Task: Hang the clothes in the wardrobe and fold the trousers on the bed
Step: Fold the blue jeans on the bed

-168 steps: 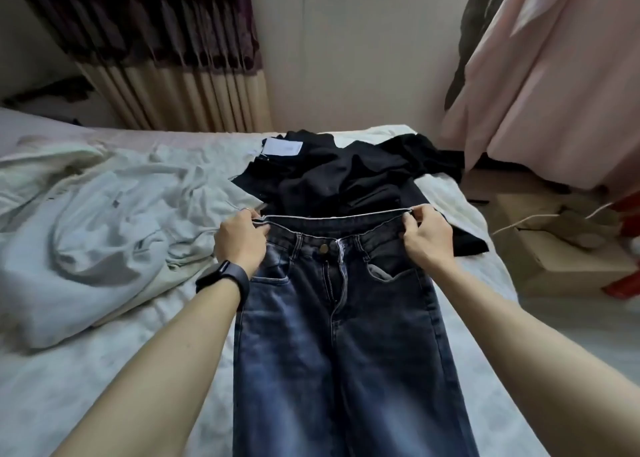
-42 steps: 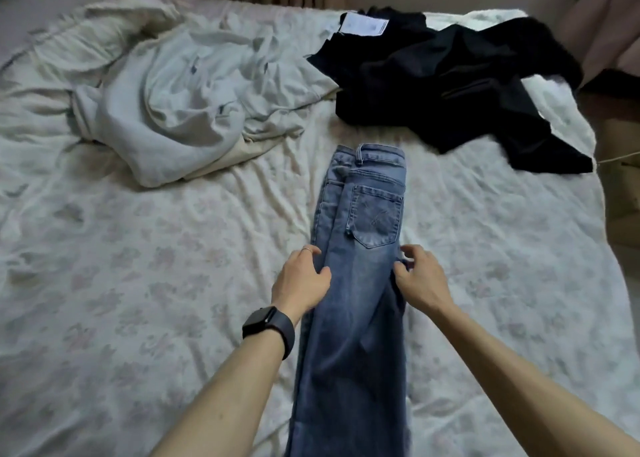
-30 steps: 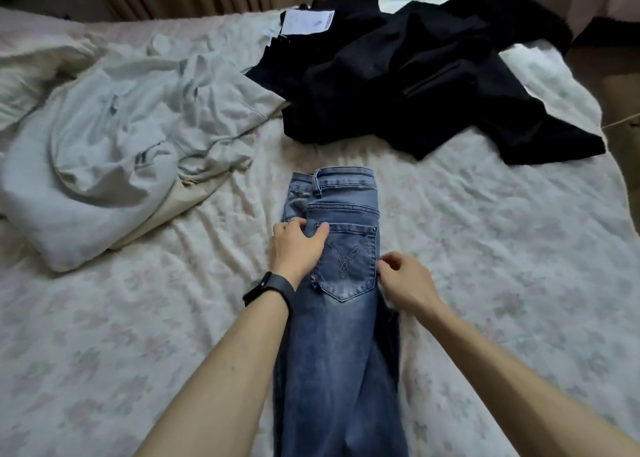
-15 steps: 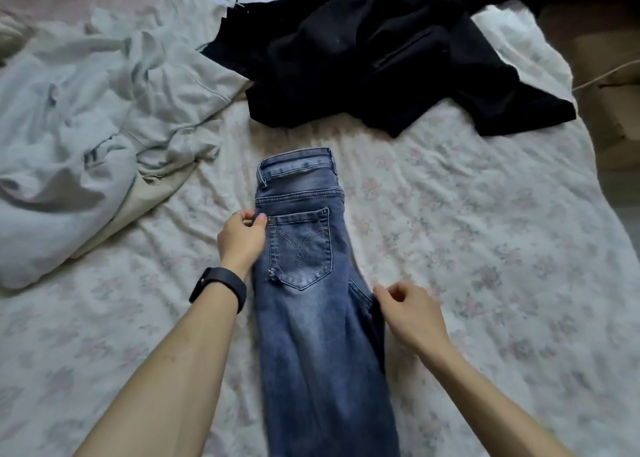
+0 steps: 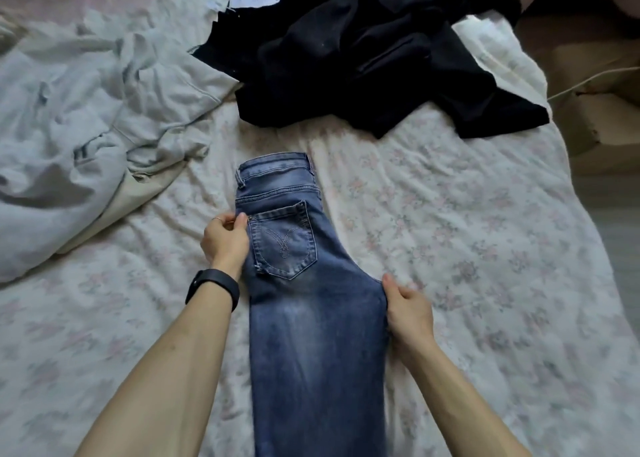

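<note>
The jeans (image 5: 311,318) are lying folded lengthwise on the bed (image 5: 485,231), back pocket up and waistband pointing away, running right between both hands. The left hand (image 5: 225,245), with a black band (image 5: 213,288) on its wrist, is pinching the jeans' left edge beside the pocket, fingers curled. The right hand (image 5: 408,309) is gripping their right edge lower down, thumb on top. Past the waistband a pile of black clothes (image 5: 363,58) is sprawling, and a pale grey garment (image 5: 86,127) is sitting bunched up off to the jeans' left.

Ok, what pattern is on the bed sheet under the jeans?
A faint floral print, pinkish-grey on off-white; the bed sheet shows clearest in head view beside the jeans.
</note>
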The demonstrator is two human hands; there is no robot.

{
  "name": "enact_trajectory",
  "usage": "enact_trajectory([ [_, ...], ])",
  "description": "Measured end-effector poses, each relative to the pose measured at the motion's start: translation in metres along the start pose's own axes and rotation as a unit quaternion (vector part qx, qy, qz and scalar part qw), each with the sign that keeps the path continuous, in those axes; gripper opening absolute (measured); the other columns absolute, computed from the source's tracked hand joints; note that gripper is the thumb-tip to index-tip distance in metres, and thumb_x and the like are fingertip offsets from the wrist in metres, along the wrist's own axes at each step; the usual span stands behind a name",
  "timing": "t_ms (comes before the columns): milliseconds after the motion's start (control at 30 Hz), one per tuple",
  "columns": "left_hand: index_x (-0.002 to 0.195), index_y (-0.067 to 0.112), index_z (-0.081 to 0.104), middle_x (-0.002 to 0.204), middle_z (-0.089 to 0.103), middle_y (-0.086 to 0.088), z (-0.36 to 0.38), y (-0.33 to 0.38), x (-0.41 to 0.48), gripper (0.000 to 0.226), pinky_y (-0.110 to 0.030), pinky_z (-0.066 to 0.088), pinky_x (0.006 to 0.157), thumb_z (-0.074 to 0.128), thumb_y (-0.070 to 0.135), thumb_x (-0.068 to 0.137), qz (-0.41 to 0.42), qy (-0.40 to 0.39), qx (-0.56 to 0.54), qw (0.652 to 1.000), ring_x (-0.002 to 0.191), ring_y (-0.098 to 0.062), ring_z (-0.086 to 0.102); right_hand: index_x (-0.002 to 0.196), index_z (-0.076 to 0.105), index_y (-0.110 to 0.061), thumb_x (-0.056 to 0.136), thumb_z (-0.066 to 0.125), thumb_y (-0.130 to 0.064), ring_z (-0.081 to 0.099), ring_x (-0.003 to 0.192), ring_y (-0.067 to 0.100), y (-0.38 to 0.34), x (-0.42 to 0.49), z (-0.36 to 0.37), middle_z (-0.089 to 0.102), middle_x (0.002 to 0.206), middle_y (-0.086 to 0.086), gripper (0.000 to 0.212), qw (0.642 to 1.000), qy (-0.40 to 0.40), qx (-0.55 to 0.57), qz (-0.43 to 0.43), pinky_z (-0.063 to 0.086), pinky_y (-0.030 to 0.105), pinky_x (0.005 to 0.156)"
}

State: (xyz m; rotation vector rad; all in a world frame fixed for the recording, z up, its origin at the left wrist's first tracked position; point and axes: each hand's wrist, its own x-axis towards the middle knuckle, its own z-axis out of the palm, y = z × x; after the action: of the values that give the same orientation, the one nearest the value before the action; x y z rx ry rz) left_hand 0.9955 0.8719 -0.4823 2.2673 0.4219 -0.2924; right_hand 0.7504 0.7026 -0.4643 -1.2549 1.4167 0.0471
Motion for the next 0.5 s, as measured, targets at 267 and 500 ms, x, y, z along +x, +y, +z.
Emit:
enact_trajectory([
  [267, 0.088, 0.022, 0.064, 0.096, 0.072, -0.004, -0.005, 0.002, 0.003, 0.01, -0.045, 0.054, 0.097, 0.073, 0.023, 0.091, 0.015, -0.114, -0.112, 0.987, 0.098, -0.026, 0.069, 0.069, 0.064, -0.019, 0.092, 0.066, -0.046, 0.061, 0.066, 0.007, 0.0, 0.0, -0.024, 0.065, 0.064, -0.011, 0.035, 0.971, 0.044, -0.178, -0.156, 0.042, 0.034, 0.068],
  [500, 0.143, 0.017, 0.039, 0.145, 0.047, -0.011, -0.008, 0.008, -0.017, 0.06, -0.042, 0.035, 0.116, 0.066, 0.039, 0.094, 0.085, -0.115, 0.016, 0.99, 0.134, -0.027, 0.045, 0.081, 0.06, -0.033, 0.095, 0.063, -0.035, 0.059, 0.076, 0.007, -0.021, -0.008, -0.026, 0.063, 0.081, -0.014, 0.015, 0.9, 0.071, -0.246, -0.353, 0.04, 0.023, 0.063],
])
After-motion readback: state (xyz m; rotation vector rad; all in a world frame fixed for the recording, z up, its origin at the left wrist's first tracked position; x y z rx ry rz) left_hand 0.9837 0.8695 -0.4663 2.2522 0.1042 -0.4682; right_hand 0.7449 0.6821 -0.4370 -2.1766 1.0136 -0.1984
